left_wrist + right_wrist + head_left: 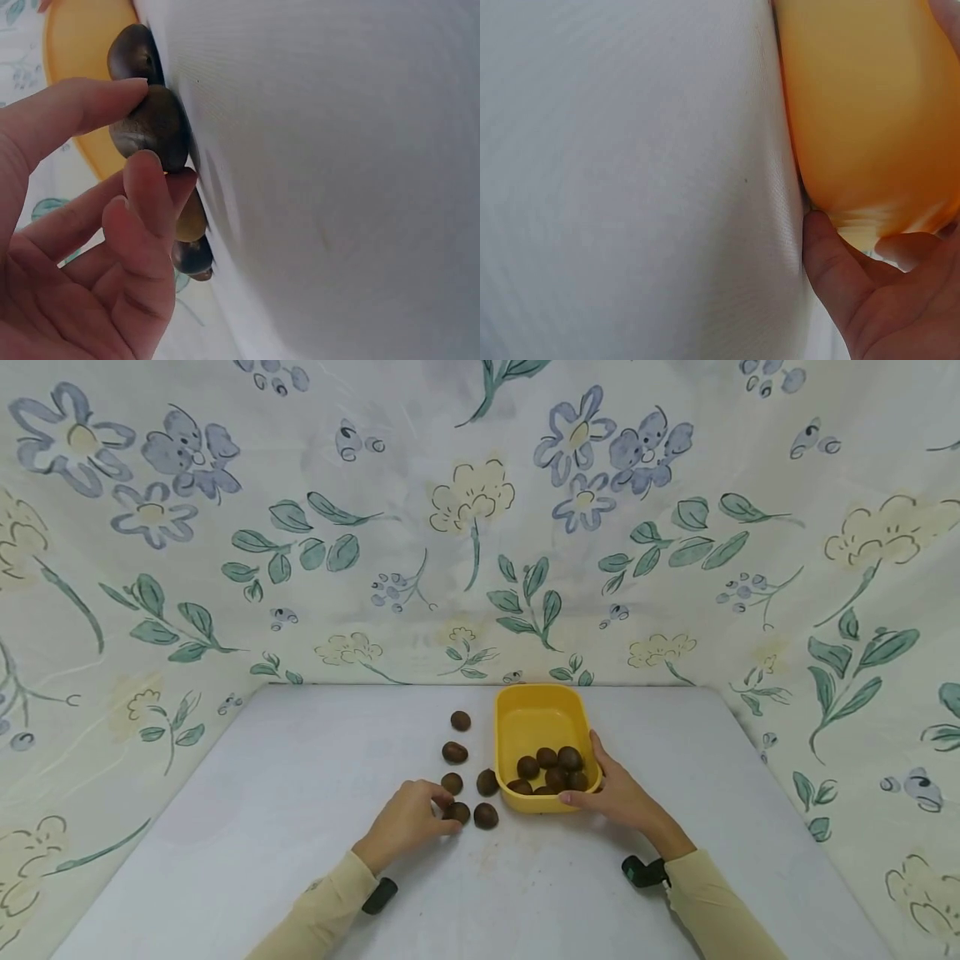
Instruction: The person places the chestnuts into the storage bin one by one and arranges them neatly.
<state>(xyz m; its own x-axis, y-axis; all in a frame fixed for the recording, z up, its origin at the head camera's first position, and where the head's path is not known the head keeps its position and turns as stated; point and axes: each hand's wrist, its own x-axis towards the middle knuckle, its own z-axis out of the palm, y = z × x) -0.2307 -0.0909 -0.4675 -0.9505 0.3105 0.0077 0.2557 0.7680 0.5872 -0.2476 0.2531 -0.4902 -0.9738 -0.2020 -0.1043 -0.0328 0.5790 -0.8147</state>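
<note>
My left hand pinches a brown chestnut between thumb and fingertips, low over the white tabletop. Close beside it lie another chestnut and more just beyond the fingers. At the near right corner of a yellow plastic tub, my right hand grips the wall, with the thumb at the near rim and fingers along the right side. Several chestnuts are gathered at the near end inside the tub. In the right wrist view the tub's outer wall fills the upper right, hiding its contents.
Loose chestnuts form a rough line left of the tub, running toward the back of the white table. A flowered cloth hangs behind the table and along both sides. Dark wrist devices sit at both cuffs.
</note>
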